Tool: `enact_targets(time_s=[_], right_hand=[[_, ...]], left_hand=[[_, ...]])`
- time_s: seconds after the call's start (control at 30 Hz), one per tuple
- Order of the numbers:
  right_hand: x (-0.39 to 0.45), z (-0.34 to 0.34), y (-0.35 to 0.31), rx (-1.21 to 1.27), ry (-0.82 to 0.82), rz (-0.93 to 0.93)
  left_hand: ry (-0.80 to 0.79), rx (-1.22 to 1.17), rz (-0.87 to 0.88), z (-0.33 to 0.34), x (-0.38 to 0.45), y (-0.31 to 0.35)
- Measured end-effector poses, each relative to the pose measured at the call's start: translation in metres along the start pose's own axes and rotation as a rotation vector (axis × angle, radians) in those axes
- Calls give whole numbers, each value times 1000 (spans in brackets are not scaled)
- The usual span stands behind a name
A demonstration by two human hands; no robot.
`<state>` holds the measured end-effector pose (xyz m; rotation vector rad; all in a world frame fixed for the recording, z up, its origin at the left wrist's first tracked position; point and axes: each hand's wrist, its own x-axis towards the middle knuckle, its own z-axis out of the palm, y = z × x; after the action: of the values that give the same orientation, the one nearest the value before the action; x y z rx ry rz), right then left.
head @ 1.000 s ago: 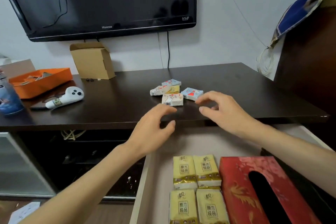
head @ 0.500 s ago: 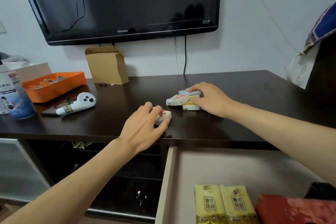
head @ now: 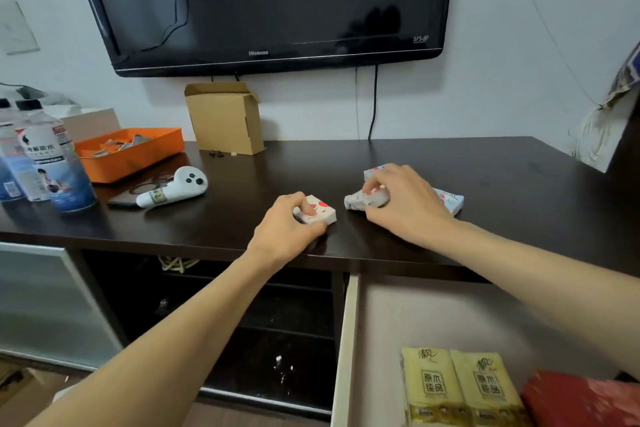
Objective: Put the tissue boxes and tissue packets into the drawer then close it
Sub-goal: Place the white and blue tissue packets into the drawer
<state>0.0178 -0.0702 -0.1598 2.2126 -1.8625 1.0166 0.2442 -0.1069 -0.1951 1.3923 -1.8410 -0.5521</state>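
Note:
On the dark cabinet top, my left hand (head: pixel 289 224) grips a small white tissue packet with red print (head: pixel 323 210). To its right my right hand (head: pixel 403 204) closes on a crumpled white packet (head: pixel 360 200). A pale blue packet (head: pixel 450 201) pokes out behind that hand, and another shows at its far side (head: pixel 372 172); what lies under the palm is hidden. Below, the drawer (head: pixel 344 340) stands open. It holds two yellow tissue packets (head: pixel 460 388) and a red tissue box (head: pixel 581 399) at the bottom right.
A white controller (head: pixel 173 187), an orange tray (head: pixel 128 154), water bottles (head: pixel 41 156) and a cardboard box (head: pixel 225 118) sit at the left and back of the top. A television (head: pixel 270 0) hangs above. Open dark shelves lie left of the drawer.
Both hands have closed onto packets: the left has settled on the red-printed one, the right has curled around the crumpled one. The view has tilted up and moved closer.

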Motion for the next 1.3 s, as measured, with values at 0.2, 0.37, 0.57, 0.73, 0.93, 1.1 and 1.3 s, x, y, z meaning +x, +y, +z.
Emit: enact_targets(time_s=[0.2,0.37,0.57,0.73,0.93,1.1,1.3], right_hand=[[-29,-10,9,144,-241,-54],[-8,-15,12,265,-440,22],[-15,-15,14,117,-389,-13],[-49,-46,9,116,-290,-52],[-134,-101,6,236,-333,27],[-219,-134,-2,101,-474,12],[-255,-131,-16,-43,-563,-138]], left_hand=[[-85,-73,-14,-7,-2,3],[-158,-147,10,-14,-6,6],[-227,-35,24,-14,-9,10],[-225,144,98,-20,-31,36],[-391,24,226,-27,-116,71],[-581,100,311,-15,-196,75],[-619,377,497,1,-225,74]])
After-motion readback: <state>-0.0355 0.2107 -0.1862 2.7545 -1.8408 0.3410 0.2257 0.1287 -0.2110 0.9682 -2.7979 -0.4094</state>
